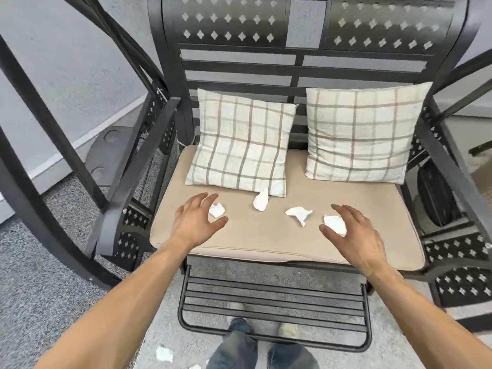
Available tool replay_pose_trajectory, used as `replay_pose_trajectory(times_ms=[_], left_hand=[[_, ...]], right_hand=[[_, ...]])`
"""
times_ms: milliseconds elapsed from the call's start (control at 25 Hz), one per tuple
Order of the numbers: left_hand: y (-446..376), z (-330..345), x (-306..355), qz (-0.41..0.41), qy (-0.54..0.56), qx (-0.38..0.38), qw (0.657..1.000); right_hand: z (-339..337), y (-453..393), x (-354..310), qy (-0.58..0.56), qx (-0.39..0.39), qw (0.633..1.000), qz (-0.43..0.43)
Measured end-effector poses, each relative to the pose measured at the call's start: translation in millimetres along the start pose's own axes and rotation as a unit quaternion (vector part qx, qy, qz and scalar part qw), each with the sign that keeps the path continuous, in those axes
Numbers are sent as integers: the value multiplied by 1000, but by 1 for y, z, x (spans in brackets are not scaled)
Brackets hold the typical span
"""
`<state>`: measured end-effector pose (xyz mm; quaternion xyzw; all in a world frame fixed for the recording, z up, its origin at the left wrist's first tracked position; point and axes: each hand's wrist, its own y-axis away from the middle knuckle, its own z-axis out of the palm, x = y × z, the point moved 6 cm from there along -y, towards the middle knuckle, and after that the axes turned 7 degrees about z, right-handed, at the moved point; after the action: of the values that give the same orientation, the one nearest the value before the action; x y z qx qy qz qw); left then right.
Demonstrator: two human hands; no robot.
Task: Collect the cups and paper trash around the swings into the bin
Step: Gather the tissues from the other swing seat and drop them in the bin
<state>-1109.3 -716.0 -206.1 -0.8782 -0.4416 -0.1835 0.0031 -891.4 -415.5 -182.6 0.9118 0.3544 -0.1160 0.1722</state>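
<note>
Head view. No brand, label or legible writing appeared on any surface. A black metal swing bench (239, 65) with star-shaped perforations in its backrest carried a beige rectangular seat cushion (266, 235). Two cream checked square pillows leaned against the backrest, the left pillow (239, 145) and the right pillow (359, 134) set apart by a narrow gap.

Four pieces of crumpled white paper lay in a loose row across the middle of the seat cushion. The leftmost crumpled paper (217, 209) sat just under the fingertips of the left hand (195, 225). The second crumpled paper (261, 200) touched the near edge of the left pillow. The third crumpled paper (299, 213) lay between the two hands. The rightmost crumpled paper (336, 224) lay between the thumb and fingers of the right hand (354, 235).

Both bare forearms extended from the near edge toward the seat. The left hand was held palm down, fingers spread and lightly curved, thumb apart, gripping nothing. The right hand mirrored it, fingers and thumb spread around the rightmost paper without closing on it; whether they touched it could not be told.

A black slatted metal footrest (274, 302) hung below the seat's near edge. On the grey speckled floor (53, 262), a further piece of white paper (163, 353) lay near left, beside the person's jeans-clad legs (239, 350).
</note>
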Motion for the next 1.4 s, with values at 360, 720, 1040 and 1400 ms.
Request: replay_pose_trajectory(times_ms=[360, 720, 1040, 1400], left_hand=[[-52, 104, -37, -52, 26, -60, 997], [-116, 227, -108, -143, 8, -107, 984], [-145, 231, -119, -78, -24, -50, 995], [-165, 236, -112, -70, -13, -118, 990]], right_hand=[[85, -53, 35, 14, 10, 1000, 24], [220, -145, 119, 107, -81, 985, 106], [221, -175, 136, 64, -27, 992, 109], [214, -186, 137, -39, -51, 978, 200]])
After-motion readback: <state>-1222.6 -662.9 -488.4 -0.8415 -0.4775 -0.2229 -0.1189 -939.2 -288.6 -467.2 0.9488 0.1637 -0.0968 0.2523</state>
